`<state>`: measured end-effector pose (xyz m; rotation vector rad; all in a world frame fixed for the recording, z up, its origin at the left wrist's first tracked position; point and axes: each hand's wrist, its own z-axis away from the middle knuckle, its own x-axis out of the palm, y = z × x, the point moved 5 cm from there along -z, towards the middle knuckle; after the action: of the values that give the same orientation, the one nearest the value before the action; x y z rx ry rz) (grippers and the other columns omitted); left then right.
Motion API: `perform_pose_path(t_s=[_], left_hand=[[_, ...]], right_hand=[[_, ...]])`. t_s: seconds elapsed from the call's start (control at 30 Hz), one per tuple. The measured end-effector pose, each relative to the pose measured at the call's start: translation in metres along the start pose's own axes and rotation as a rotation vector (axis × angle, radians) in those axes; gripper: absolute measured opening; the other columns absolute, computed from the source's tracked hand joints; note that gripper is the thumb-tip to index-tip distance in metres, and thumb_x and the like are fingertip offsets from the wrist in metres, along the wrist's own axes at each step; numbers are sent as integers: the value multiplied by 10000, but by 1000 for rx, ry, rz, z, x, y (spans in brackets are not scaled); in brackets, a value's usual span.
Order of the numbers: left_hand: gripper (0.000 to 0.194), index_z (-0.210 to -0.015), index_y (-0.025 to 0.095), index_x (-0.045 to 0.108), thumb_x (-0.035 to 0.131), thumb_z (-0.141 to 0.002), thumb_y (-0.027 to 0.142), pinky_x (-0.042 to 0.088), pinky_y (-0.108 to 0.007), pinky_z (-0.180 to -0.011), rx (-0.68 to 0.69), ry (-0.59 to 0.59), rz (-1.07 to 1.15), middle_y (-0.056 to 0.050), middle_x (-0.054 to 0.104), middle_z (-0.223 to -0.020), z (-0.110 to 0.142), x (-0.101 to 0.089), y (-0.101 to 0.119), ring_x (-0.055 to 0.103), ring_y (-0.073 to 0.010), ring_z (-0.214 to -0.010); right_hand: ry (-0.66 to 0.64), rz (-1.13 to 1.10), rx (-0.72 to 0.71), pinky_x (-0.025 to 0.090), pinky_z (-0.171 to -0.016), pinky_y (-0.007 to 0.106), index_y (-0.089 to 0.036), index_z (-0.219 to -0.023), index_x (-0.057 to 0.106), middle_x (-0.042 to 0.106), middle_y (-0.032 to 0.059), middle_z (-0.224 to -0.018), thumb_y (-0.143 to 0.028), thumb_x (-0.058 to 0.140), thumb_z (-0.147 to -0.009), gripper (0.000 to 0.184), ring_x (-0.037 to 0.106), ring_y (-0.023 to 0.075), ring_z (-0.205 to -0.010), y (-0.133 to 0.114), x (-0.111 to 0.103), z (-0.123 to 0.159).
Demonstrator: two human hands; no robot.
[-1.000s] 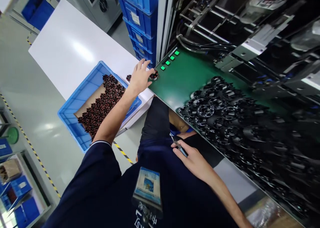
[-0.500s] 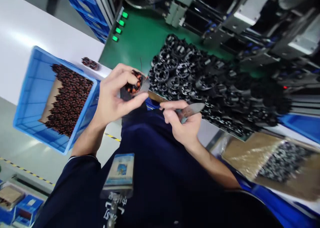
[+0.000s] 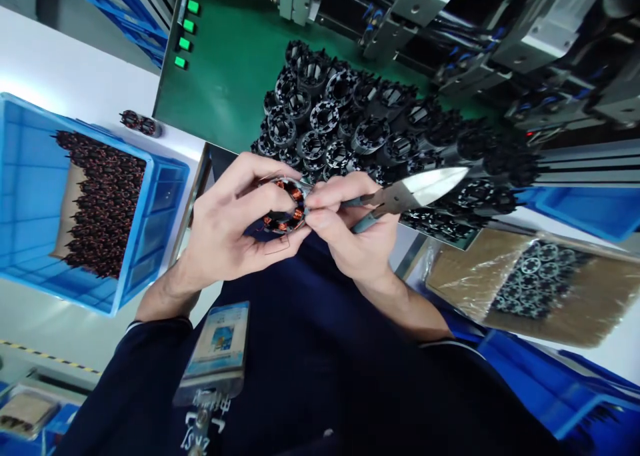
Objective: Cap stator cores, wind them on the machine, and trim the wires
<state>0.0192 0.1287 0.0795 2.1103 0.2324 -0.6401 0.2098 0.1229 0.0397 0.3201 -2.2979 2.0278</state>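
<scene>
My left hand is closed around a small round stator with copper windings, held over my lap. My right hand grips a pair of cutters, its blades pointing right, while its thumb and forefinger pinch at the stator's right edge. Thin copper wire ends stick out below the stator. Both hands meet just in front of the green bench.
A pile of black wound stators covers the green bench, with green buttons at its left edge. A blue crate of copper-wound stators sits left. Two stators lie on the white table. A lined box of parts is right.
My left hand picked a stator off the bench and brought it in front of me. My right hand rose from my lap with the cutters and now pinches the stator.
</scene>
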Motion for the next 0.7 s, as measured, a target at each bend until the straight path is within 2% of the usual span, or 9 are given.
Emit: perform_pose_path(t_s=[0.1,0.2,0.33,0.43,0.57,0.63,0.7], left_hand=[[385,-1124,273,751,915,-1097,621,755,-349,-914,58,19,-78,-97,848,-1381,6,4,-3,855,-237,-1142],[402,-1131,253,762,892,-1109,632,772,-388,-962,105,58,-194,-118,838,-1506,18,7,-12,859,-265,-1216],[507,-1039,237,743,859,-1097,727,783,-447,-992,13,60,-297,-106,860,-1504,32,7,-31,880,-281,-1186],[575,-951,249,719,913,-1025,786,790,-441,-983,-45,82,-237,-115,882,-1450,37,7,-39,881,-288,-1176],[605,-909,286,712,882,-1007,859,801,-446,-1018,-124,114,-64,-116,882,-1398,39,12,-42,863,-290,-1194],[575,-919,286,726,875,-1032,830,806,-447,-1002,-104,160,-47,-109,879,-1422,38,12,-38,862,-275,-1169],[487,-931,280,756,908,-1057,725,807,-444,-942,-68,209,-29,-87,879,-1460,38,11,-32,867,-258,-1142]], right_hand=[[-32,7,41,577,-666,321,-306,-1078,896,738,-27,-857,-476,957,-1099,183,632,142,-685,-3,-6,-2],[-83,15,168,595,-701,310,-270,-1020,879,773,-18,-868,-501,995,-1062,262,670,145,-710,-5,-10,-4],[-264,-17,344,605,-733,309,-238,-990,857,782,-1,-864,-567,980,-1062,359,682,153,-733,-1,-8,-4],[-317,-95,441,530,-653,298,-238,-1022,838,693,-20,-789,-613,937,-1087,394,581,140,-668,6,-8,-3],[-368,-199,554,459,-617,280,-232,-905,741,589,-42,-751,-610,956,-1060,462,512,125,-658,9,-7,-2],[-411,-243,588,445,-605,280,-235,-901,726,552,-51,-732,-614,959,-1047,468,493,124,-649,6,-5,2],[-415,-274,624,421,-580,287,-247,-931,728,543,-52,-725,-629,948,-1045,455,466,128,-633,3,-5,7]])
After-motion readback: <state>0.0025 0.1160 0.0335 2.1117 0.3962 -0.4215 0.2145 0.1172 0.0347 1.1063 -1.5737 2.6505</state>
